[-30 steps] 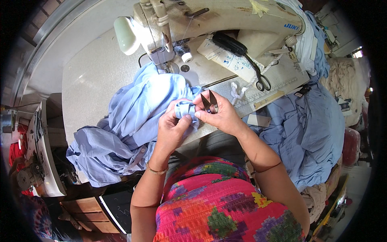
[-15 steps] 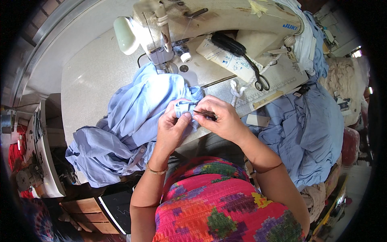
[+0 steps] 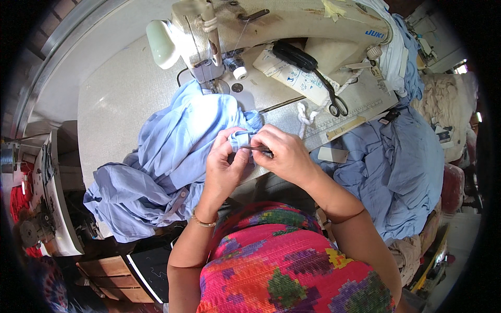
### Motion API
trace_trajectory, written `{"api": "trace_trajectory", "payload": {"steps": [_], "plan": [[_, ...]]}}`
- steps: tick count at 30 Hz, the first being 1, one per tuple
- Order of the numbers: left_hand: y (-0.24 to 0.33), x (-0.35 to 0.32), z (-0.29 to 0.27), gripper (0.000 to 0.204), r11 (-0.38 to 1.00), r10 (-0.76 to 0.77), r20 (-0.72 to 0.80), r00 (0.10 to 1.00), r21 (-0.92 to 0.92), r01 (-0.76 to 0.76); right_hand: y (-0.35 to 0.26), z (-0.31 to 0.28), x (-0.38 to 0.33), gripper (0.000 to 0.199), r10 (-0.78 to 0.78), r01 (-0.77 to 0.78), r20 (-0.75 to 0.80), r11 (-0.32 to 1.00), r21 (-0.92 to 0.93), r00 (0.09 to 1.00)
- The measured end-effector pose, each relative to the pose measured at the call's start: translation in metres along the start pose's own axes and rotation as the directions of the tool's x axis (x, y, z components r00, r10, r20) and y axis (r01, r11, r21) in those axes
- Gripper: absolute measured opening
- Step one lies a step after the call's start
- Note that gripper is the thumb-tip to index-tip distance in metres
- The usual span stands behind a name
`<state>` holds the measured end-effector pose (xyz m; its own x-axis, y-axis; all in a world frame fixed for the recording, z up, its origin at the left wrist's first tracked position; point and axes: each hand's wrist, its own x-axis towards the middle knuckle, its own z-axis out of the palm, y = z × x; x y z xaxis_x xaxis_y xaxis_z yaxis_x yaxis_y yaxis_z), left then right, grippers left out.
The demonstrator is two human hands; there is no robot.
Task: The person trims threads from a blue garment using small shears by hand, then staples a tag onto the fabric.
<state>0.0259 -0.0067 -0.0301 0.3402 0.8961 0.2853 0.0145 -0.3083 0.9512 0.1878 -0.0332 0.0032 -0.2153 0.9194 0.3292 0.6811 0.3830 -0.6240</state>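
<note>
A light blue shirt (image 3: 177, 135) lies bunched on the sewing machine table, one part of it under the presser foot. My left hand (image 3: 225, 158) pinches a folded band of this cloth (image 3: 240, 140) between thumb and fingers, near the table's front edge. From the right, my right hand (image 3: 284, 153) is closed on small dark thread snips (image 3: 265, 151); its fingers cover most of them. Their narrow tip points left and meets the band beside my left thumb. A small button (image 3: 183, 194) shows on the shirt's lower part.
The sewing machine (image 3: 292, 18) stands at the back, its lamp (image 3: 162, 44) lit. Black-handled scissors (image 3: 313, 68) lie on marked paper, near a knotted white cord (image 3: 304, 116). More blue garments (image 3: 391, 161) are heaped at the right, with a pale tag (image 3: 333, 155) on them.
The snips have turned in my right hand, and their tip has moved left onto the folded band. My left hand keeps its pinch, shifted very slightly.
</note>
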Motion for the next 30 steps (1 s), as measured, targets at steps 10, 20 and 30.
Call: {"api": "trace_trajectory", "payload": {"steps": [10, 20, 30], "plan": [[-0.004, -0.0005, -0.0003, 0.011, 1.0, -0.012, -0.004, 1.0, -0.028, 0.012, 0.0058, 0.009, 0.0005, 0.014, 0.011, 0.012, -0.129, 0.984, 0.177, 0.992], [-0.0021, 0.0, -0.0014, 0.011, 0.998, -0.057, 0.021, 0.998, -0.037, 0.058, 0.0081, 0.0061, -0.0016, 0.012, 0.144, -0.107, -0.077, 0.926, 0.361, 0.987], [-0.0013, 0.001, 0.0004, 0.011, 0.995, -0.101, -0.011, 0.995, -0.028, 0.101, 0.0097, 0.0023, -0.0054, 0.01, 0.144, -0.15, 0.06, 0.769, 0.622, 0.988]]}}
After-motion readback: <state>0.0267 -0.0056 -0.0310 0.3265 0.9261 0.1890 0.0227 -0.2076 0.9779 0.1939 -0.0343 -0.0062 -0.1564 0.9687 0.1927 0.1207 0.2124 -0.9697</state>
